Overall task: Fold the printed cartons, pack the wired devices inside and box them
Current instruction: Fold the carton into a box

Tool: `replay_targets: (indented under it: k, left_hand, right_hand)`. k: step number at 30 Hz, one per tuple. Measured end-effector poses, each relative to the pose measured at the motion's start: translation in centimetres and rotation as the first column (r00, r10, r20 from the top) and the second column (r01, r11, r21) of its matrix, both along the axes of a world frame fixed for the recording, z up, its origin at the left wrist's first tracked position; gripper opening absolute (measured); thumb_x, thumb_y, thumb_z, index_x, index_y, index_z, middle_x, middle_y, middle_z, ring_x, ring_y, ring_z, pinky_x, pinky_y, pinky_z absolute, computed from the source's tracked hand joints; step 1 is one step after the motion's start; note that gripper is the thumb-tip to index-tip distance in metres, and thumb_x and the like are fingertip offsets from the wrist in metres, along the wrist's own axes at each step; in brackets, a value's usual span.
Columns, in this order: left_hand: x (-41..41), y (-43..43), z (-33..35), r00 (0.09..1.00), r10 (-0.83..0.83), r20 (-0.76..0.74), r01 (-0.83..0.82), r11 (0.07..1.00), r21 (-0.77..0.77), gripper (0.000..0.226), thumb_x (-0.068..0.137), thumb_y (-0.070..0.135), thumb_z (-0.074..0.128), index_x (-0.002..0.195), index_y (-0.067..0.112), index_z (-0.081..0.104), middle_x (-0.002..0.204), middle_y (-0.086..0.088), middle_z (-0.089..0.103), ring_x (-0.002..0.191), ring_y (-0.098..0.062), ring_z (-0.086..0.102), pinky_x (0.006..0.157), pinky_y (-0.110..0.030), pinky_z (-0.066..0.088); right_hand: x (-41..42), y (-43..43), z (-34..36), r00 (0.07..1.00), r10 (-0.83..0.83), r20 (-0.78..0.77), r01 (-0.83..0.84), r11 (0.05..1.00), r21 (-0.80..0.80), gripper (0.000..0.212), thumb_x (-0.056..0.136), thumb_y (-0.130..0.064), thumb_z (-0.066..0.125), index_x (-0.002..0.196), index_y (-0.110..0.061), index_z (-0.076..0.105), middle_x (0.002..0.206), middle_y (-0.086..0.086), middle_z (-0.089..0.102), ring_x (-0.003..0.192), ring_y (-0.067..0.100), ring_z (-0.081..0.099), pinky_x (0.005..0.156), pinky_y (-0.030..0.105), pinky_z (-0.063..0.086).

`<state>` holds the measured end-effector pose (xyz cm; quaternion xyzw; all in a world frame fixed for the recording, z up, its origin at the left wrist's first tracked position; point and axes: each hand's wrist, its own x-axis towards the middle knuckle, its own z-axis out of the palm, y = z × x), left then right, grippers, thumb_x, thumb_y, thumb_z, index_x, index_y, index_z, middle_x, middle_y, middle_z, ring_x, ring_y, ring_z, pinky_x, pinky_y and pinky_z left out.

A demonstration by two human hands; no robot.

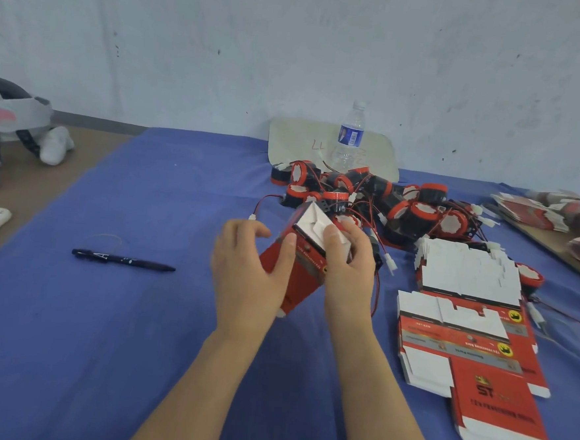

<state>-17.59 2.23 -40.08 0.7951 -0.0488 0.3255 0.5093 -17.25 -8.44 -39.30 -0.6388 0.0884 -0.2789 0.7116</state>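
Blue cloth (104, 310) covers the table from the near edge to the pale, scuffed wall (225, 43) behind it. Bare brown tabletop (62, 169) shows past the cloth's left edge.

Above the middle of the cloth both hands hold a red carton (298, 272). It is tilted, with its open end and white flaps turned up and away. The left hand (247, 268) grips its left side, thumb laid across the red face and fingers curled. The right hand (347, 261) wraps the right side, its thumb pressing a white flap.

Just behind the hands a heap of red-and-black devices (369, 198) with thin red and black wires reaches toward the wall. To the right of the hands, flat cartons (472, 339) lie stacked on the cloth, red print and white flaps up. A brown board (548, 243) at the far right carries more of them, blurred.

A dark pen (122, 260) lies alone to the left. A water bottle (349, 138) stands at the wall in front of a pale board (294, 141).
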Motion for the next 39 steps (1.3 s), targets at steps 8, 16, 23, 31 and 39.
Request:
replay_targets:
  k: [8,16,23,31,39]
  left_hand:
    - [-0.5,-1.3,0.0,0.916,-0.326,-0.236,0.303,0.944,-0.127,0.066,0.089,0.060,0.029,0.146,0.028,0.032,0.127,0.010,0.059,0.114,-0.011,0.057,0.091,-0.023,0.047]
    - [-0.2,-1.6,-0.9,0.926,-0.324,-0.196,0.328,0.945,-0.013,0.055,0.101,0.016,0.042,0.151,0.029,0.025,0.141,0.007,0.049,0.124,-0.011,0.050,0.101,-0.032,0.046]
    - [-0.3,-1.8,-1.2,0.942,-0.307,-0.134,0.316,0.947,0.054,0.051,0.101,0.015,0.043,0.148,0.029,0.030,0.143,0.008,0.048,0.126,-0.010,0.049,0.101,-0.027,0.044]
    - [0.0,-1.4,-1.6,0.935,-0.309,-0.172,0.328,0.940,0.092,0.052,0.100,0.010,0.042,0.147,0.028,0.033,0.147,0.008,0.044,0.131,-0.011,0.044,0.105,-0.031,0.042]
    - [0.0,-1.7,-1.7,0.929,-0.328,-0.171,0.351,0.928,0.127,0.052,0.100,0.009,0.042,0.148,0.027,0.034,0.149,0.008,0.041,0.136,-0.009,0.039,0.109,-0.031,0.038]
  right_hand:
    - [0.1,1.5,-0.7,0.997,-0.011,0.073,0.027,0.974,-0.223,0.016,0.092,-0.022,0.062,0.103,-0.028,0.051,0.109,-0.007,0.056,0.090,-0.012,0.058,0.070,0.003,0.044]
    - [0.4,1.0,-1.4,0.996,-0.079,0.042,0.088,0.943,-0.320,0.020,0.097,-0.018,0.054,0.116,-0.015,0.058,0.092,-0.019,0.059,0.077,-0.018,0.056,0.063,-0.002,0.039]
    - [0.4,0.8,-1.5,0.995,-0.103,0.013,0.102,0.955,-0.280,0.012,0.098,-0.018,0.051,0.102,-0.027,0.045,0.088,-0.019,0.057,0.077,-0.008,0.057,0.059,0.000,0.039]
    - [0.7,0.0,-1.7,0.997,0.066,-0.047,-0.074,0.977,-0.199,0.035,0.094,-0.013,0.056,0.128,-0.020,0.050,0.114,-0.006,0.063,0.101,0.009,0.062,0.083,0.022,0.052]
    - [1.1,-0.4,-2.0,0.997,0.045,-0.065,-0.053,0.991,-0.126,0.034,0.092,-0.011,0.059,0.124,-0.019,0.050,0.110,-0.001,0.064,0.097,0.011,0.064,0.077,0.025,0.054]
